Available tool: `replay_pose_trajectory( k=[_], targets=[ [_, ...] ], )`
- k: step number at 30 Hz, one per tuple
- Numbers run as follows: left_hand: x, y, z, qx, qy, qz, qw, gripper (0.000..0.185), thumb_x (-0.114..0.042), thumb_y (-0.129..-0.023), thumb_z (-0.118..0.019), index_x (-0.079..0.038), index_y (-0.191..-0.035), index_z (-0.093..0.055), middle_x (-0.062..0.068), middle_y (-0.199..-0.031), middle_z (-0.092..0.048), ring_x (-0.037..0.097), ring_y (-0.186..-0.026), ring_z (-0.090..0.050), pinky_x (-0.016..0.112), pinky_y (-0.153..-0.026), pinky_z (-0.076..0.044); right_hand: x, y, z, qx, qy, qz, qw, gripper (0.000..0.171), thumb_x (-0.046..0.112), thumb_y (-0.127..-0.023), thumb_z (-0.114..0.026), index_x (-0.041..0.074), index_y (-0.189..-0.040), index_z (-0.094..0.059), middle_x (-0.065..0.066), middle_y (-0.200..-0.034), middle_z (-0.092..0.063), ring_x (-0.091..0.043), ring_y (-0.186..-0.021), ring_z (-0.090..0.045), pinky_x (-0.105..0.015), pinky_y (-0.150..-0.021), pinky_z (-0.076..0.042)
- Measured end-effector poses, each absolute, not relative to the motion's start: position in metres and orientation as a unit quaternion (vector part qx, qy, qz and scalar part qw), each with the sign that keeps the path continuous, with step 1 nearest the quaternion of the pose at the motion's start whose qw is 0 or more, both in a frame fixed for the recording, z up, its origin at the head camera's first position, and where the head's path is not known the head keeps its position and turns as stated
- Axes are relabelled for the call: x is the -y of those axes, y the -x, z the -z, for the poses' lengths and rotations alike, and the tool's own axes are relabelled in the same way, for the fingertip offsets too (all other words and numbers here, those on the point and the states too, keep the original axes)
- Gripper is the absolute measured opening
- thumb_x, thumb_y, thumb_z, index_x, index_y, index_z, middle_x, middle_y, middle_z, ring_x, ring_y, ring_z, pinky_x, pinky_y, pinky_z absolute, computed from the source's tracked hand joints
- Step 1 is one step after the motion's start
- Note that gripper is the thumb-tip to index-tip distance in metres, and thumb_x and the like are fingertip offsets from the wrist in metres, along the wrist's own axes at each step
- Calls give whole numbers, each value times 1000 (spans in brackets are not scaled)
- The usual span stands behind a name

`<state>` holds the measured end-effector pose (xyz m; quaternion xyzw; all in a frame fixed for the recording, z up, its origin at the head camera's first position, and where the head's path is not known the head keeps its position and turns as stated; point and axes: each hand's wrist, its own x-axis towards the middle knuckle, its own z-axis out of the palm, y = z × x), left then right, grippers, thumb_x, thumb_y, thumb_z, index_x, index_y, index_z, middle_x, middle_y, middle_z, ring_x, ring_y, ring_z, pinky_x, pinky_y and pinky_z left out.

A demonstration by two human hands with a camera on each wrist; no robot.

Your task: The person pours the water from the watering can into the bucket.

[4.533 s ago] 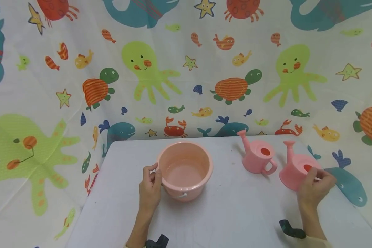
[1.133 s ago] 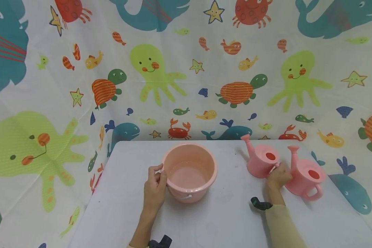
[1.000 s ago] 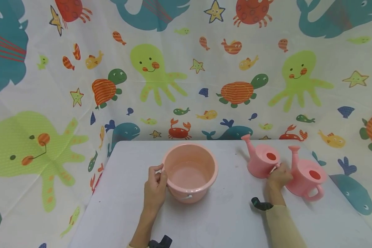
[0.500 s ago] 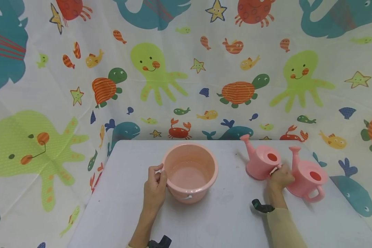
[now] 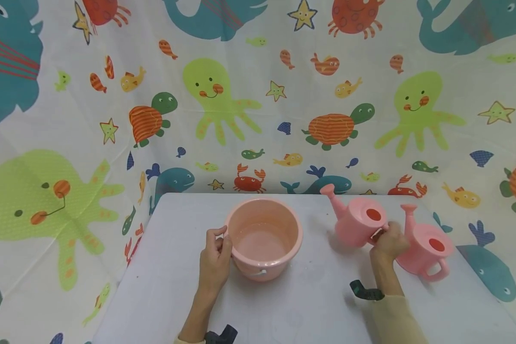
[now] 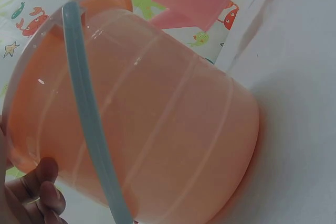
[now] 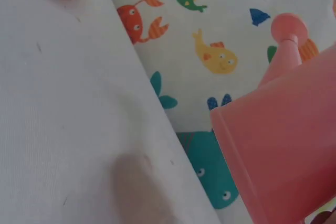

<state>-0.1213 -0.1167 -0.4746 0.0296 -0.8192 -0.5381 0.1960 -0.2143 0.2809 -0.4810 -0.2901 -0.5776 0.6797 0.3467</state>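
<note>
Sea-creature print curtain (image 5: pixel 258 95) behind, pale grey table (image 5: pixel 309 306) below. Your right hand (image 5: pixel 389 242) is curled round the handle of the nearer small pink plastic watering can (image 5: pixel 356 223), which looks tipped toward its spout and partly off the table; its long axis runs spout up-left, handle lower-right into your grip. The round pink plastic bucket (image 5: pixel 263 237) stands to the can's left, on the spout side, well apart. Your left hand (image 5: pixel 215 260) grips the bucket's rim, fingers curled, thumb over the edge. A second pink watering can (image 5: pixel 427 248) stands upright just right of your right hand.
</note>
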Motion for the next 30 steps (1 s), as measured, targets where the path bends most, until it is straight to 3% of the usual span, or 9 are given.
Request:
replay_pose_trajectory(
  k=[16,30],
  targets=[
    [118,124,475,821,-26,534,199,25,-21,-103,-48,-11,-126,-54,1,-63,-59,2,-48,-40,21,-43,-32,-253,194,436,560,241,-743,274,39,29,-99,-50,9,-70,-65,2,-59,-62,-14,-49,-60,-22,-49,-50],
    [118,123,474,819,-19,537,199,26,-20,-103,-49,-9,-126,-54,2,-61,-56,1,-46,-36,20,-42,-29,-241,183,416,606,211,-730,234,35,29,-99,-54,9,-76,-70,2,-62,-65,-15,-49,-58,-22,-50,-50]
  ],
)
